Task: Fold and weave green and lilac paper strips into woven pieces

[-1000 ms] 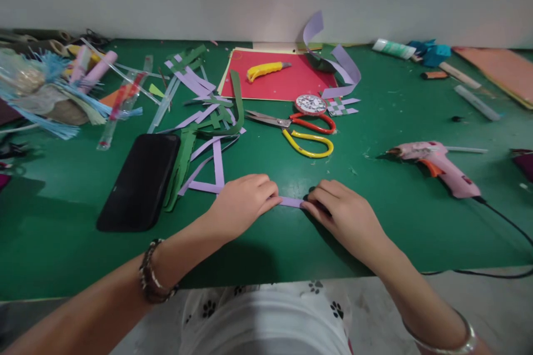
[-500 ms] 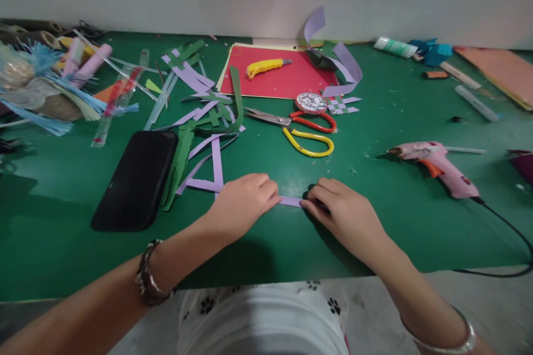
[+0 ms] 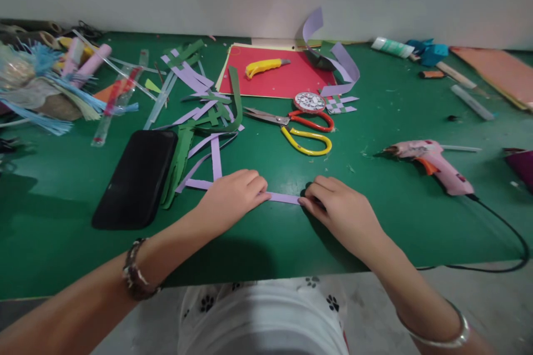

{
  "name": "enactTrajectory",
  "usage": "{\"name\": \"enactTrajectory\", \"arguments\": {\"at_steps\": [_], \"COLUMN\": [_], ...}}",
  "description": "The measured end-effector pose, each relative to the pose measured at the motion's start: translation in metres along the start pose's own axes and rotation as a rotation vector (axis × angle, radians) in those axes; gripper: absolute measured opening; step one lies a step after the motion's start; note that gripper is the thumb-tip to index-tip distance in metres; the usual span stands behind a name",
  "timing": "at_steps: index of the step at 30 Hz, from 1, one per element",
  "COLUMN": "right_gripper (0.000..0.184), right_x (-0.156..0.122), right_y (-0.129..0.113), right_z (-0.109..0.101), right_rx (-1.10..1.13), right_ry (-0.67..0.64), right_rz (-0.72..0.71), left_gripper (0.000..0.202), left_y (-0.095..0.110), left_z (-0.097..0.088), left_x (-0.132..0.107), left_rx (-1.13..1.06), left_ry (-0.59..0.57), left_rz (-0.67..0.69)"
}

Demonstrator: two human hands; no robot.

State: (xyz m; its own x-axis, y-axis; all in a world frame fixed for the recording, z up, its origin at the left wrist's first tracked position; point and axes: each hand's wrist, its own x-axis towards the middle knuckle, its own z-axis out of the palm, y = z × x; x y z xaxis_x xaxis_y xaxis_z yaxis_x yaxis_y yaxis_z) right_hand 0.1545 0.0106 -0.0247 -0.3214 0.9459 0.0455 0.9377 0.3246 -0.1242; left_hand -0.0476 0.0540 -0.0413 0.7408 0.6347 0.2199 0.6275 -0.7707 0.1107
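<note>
Near the bench's (image 3: pixel 266 244) front edge, just right of a black phone (image 3: pixel 135 177), the left hand (image 3: pixel 233 197) curls closed, pinning the lilac paper strip (image 3: pixel 283 198) flat. The strip's long axis runs left to right along that edge, bare between both hands. The right hand (image 3: pixel 337 211) pinches its right end. A pink glue gun (image 3: pixel 433 163) lies farther right.

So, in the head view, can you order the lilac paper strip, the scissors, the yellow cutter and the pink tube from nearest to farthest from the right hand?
1. lilac paper strip: touching, its end is under the right hand.
2. scissors: ahead, slightly left.
3. yellow cutter: further back, on the red sheet.
4. pink tube: far left, at the back.
</note>
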Motion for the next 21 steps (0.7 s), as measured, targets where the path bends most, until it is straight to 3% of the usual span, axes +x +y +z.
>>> {"name": "enactTrajectory", "arguments": {"at_steps": [9,16,21], "right_gripper": [0.025,0.025,0.017], "right_x": [0.000,-0.005,-0.004], "right_y": [0.002,-0.002,-0.019], "right_z": [0.000,-0.011,0.001], "right_rx": [-0.022,-0.214,0.010], "right_ry": [-0.001,0.089,0.103], "right_rz": [-0.034,-0.089,-0.103], "left_gripper": [0.036,0.025,0.025], "left_y": [-0.015,0.008,0.019], "left_z": [-0.004,-0.011,-0.010], "left_x": [-0.009,0.000,0.002], "left_rx": [-0.052,-0.095,-0.080], "left_ry": [0.027,-0.162,-0.188], "left_rz": [0.027,-0.017,-0.065]}}
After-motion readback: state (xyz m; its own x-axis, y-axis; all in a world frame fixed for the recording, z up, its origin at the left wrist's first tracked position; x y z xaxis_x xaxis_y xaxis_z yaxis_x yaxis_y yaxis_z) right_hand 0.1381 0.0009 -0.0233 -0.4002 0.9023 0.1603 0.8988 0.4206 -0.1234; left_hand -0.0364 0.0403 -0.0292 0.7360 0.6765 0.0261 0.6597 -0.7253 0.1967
